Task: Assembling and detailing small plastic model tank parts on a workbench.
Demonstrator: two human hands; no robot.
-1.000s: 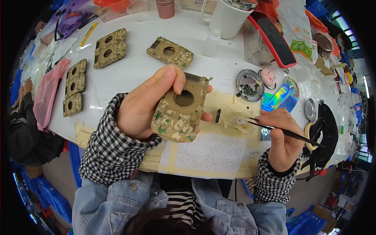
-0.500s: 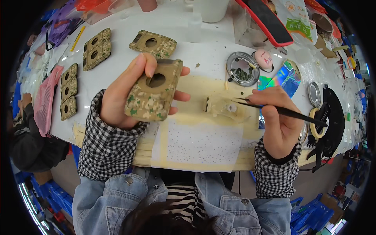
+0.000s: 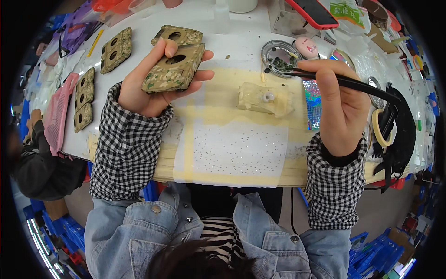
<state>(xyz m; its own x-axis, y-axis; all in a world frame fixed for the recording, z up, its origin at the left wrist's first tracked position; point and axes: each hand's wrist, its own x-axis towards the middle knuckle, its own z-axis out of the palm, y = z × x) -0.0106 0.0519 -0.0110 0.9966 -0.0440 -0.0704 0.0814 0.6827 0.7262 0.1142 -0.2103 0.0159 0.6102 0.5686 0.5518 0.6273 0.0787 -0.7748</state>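
My left hand (image 3: pixel 139 88) is closed around a camouflage-painted tank model hull (image 3: pixel 174 74). It is tilted, with the round hole in its top facing up. My right hand (image 3: pixel 341 104) pinches long black tweezers (image 3: pixel 360 83). Their tips reach over the near right side of a round clear dish (image 3: pixel 265 63), close to small dark green parts (image 3: pixel 279 63) inside it. Whether the tips grip one of these parts is too small to tell. Below the dish lies a lump wrapped in masking tape (image 3: pixel 253 98), with a small whitish nub on top.
More camouflage hulls (image 3: pixel 116 50) lie left and behind. A white sheet (image 3: pixel 237 149) with many tiny dots is taped at the front edge. A red-cased phone (image 3: pixel 313 13), a pink egg-shaped item (image 3: pixel 306 47) and a tape roll (image 3: pixel 382 128) are right. Another person's hand (image 3: pixel 36 116) shows far left.
My right hand has carried the tweezer tips from above the taped lump up to the dish. My left hand still holds the hull, now tilted flatter. The whole view has shifted somewhat.
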